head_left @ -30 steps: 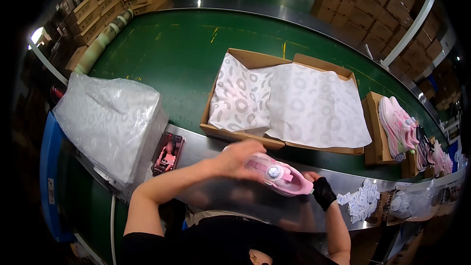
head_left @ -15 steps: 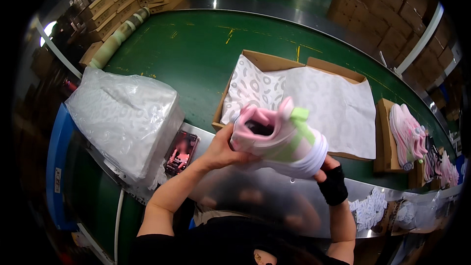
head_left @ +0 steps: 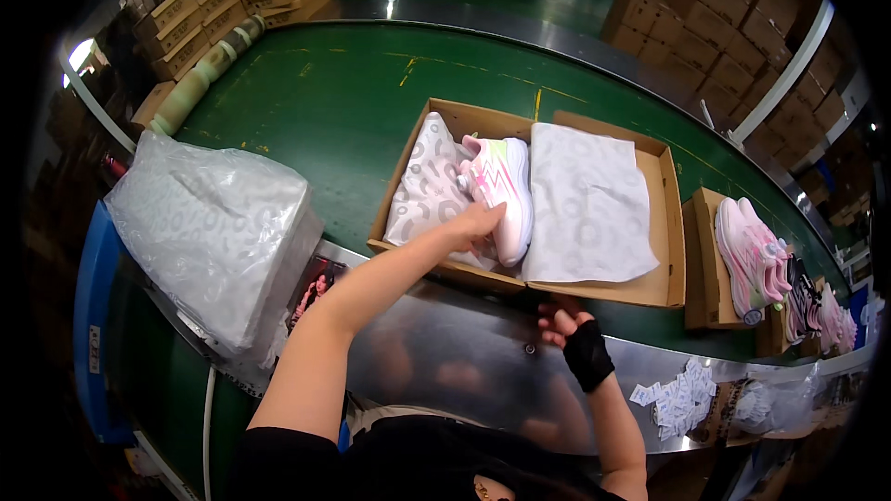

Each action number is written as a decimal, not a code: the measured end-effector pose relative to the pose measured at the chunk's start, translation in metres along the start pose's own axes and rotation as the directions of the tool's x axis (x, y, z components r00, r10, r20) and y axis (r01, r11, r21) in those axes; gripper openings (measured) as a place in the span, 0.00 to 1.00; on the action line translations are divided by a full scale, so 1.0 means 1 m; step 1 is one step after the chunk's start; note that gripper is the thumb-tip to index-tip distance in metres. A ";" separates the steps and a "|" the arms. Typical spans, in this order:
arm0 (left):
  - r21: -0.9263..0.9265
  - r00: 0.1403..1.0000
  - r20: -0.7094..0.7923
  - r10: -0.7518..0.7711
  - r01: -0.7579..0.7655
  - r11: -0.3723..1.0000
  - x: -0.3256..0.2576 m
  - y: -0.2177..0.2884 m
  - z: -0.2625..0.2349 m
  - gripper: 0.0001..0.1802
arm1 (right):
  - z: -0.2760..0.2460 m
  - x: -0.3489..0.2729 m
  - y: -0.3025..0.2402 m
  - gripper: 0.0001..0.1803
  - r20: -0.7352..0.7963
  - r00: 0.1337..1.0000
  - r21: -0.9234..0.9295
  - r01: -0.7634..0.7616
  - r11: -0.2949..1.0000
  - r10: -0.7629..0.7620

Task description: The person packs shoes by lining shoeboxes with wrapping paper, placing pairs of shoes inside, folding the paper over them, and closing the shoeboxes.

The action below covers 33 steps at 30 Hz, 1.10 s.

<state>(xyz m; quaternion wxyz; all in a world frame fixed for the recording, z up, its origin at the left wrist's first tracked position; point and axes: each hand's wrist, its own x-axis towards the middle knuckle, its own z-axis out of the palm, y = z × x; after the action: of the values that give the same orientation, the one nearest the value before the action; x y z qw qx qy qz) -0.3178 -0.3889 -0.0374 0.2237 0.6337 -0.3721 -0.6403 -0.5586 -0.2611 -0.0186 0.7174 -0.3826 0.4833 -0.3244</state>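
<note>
The right forearm reaches up from the lower edge, a black band [head_left: 588,354] on its wrist; the right hand [head_left: 561,323] hangs over the metal strip [head_left: 455,343] just short of the box, its grip loosely half-curled, apart from the shoe, with nothing visible in it. The left arm stretches farther forward, slanting rightward over the box's near wall. The left hand [head_left: 478,224] touches the pink-and-white shoe [head_left: 512,187] near its toe; whether that grip closes around it cannot be told. The shoe lies mostly beyond the grip, heel away, sole rightward, on patterned paper [head_left: 422,190] in the left part of the open cardboard box [head_left: 676,264]. Behind spreads the green surface [head_left: 343,83].
</note>
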 end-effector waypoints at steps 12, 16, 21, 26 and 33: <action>0.078 0.561 -0.351 0.750 -0.780 0.620 -0.097 -0.035 -0.056 0.15 | 0.027 0.072 -0.032 0.33 -0.178 0.629 -0.707 0.454 0.542 -0.757; -0.071 0.576 -0.718 0.391 -0.619 0.782 -0.091 -0.038 -0.093 0.27 | 0.050 0.097 -0.014 0.33 0.219 0.667 -0.973 0.095 -0.211 -0.712; -0.078 0.830 -0.453 0.325 -0.400 0.913 -0.048 -0.049 -0.094 0.33 | 0.053 0.098 -0.011 0.33 0.303 0.687 -0.946 0.132 -0.298 -0.660; -0.194 0.841 -0.472 0.264 -0.392 0.899 -0.054 -0.053 -0.083 0.30 | 0.051 0.087 -0.014 0.34 0.310 0.701 -0.940 0.122 -0.320 -0.642; -0.545 0.924 -0.249 0.291 -0.382 0.747 -0.040 -0.041 -0.107 0.28 | 0.065 0.072 -0.084 0.35 0.420 0.701 -0.907 0.299 -0.297 -0.576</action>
<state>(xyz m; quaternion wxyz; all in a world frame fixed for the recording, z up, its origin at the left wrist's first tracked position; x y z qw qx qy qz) -0.2021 -0.3536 -0.0337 0.5459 0.5020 -0.2480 -0.6233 -0.4827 -0.3478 0.0372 -0.0218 -0.8846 0.4408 -0.1507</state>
